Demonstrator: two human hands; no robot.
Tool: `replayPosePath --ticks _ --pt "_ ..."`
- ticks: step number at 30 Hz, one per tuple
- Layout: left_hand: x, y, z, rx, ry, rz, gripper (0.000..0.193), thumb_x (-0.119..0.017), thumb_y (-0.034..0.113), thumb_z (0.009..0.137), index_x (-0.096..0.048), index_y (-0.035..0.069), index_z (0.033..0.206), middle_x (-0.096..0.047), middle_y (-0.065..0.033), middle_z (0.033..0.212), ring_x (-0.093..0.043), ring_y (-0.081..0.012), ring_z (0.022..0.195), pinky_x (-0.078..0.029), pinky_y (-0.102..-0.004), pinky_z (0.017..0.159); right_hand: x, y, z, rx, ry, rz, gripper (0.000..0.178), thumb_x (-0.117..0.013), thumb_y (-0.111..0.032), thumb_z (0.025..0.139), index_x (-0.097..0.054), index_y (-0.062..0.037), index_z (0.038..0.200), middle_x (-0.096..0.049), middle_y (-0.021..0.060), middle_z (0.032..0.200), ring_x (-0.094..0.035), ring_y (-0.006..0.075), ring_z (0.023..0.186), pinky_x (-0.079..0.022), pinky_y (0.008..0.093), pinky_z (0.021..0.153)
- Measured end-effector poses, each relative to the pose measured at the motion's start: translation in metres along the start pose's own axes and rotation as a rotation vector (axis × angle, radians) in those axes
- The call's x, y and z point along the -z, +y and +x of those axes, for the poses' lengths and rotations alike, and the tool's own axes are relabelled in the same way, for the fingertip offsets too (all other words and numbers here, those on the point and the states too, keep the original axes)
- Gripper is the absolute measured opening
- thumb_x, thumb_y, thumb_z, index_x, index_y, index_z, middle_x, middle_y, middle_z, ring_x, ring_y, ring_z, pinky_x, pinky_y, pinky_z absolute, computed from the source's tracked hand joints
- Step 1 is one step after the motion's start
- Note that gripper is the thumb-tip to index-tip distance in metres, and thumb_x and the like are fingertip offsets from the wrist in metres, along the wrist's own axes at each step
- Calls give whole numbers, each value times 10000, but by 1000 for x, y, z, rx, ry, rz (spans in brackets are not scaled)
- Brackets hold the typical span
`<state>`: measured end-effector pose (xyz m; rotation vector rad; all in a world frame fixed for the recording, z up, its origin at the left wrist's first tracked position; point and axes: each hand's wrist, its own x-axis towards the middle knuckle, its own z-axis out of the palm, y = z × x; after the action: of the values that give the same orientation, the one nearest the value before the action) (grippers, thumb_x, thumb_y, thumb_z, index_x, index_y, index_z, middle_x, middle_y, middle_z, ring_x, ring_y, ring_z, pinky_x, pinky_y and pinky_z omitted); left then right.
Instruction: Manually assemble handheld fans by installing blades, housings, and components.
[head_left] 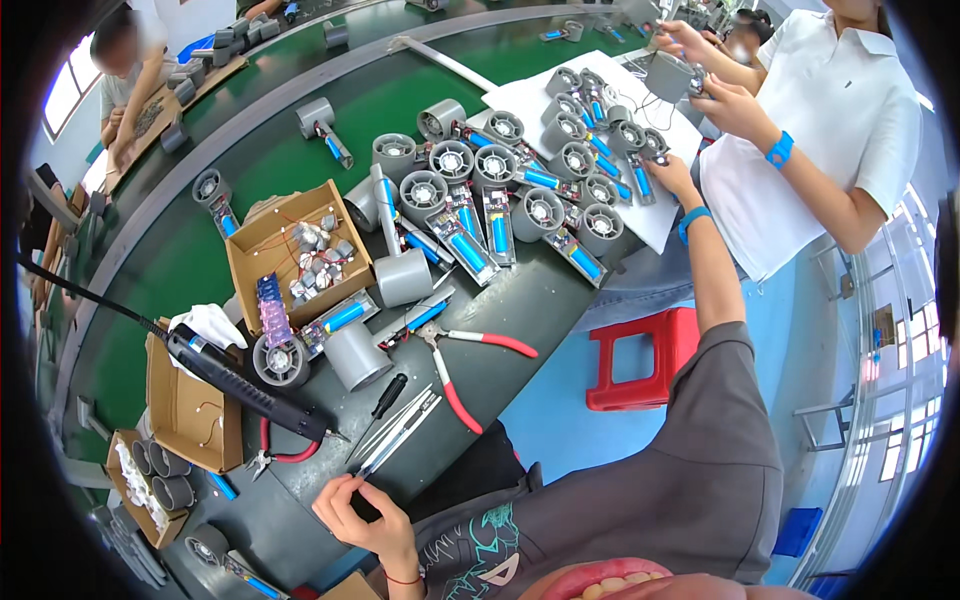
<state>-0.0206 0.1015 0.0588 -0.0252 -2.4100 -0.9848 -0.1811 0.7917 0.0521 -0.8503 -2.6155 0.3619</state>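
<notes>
My right arm stretches far to the right, and my right hand (674, 177) closes on a grey fan unit (655, 143) at the near edge of a white board. Around it on the board lie several like units with blue battery cells. Low in the view, my left hand (368, 518) is over the bench edge, thumb and forefinger curled together; anything between the fingertips is too small to make out. Just beyond the fingertips lie several thin tweezers (408, 428) and a black screwdriver (390, 396). Red-handled pliers (447, 362) lie spread beside them.
A pile of grey fan units (452, 160) covers the bench middle. A cardboard box (245, 270) holds small wired motors. At left are a black electric screwdriver (240, 380) and red-handled cutters (290, 452). A co-worker (840, 120) stands right, holding a grey unit, near a red stool (640, 360).
</notes>
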Motion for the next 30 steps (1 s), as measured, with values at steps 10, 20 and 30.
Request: replayPosePath --ticks 10,20,30 --pt "1 10 8 8 -30 54 137 -570 -72 713 -549 3 826 -546 -133 895 -516 -298 831 -402 -380 745 4 -61 -37 70 491 -87 484 -639 -427 799 -631 -18 1058 -662 213 936 -634 358 900 -483 439 821" --pt "4 4 6 10 -13 -21 154 -572 -93 708 -556 -5 834 -551 -140 884 -527 -305 807 -410 -382 702 -11 -75 -57 -19 126 -27 493 -643 -384 814 -583 -24 1146 -649 218 1054 -618 369 994 -476 425 863" --pt "60 -18 20 -66 195 225 374 -681 241 857 -541 -2 1104 -604 -155 982 -575 -315 884 -462 -415 802 -14 -72 -69 95 285 -51 475 -670 -305 805 -573 6 1150 -640 197 1042 -608 326 984 -465 407 873"
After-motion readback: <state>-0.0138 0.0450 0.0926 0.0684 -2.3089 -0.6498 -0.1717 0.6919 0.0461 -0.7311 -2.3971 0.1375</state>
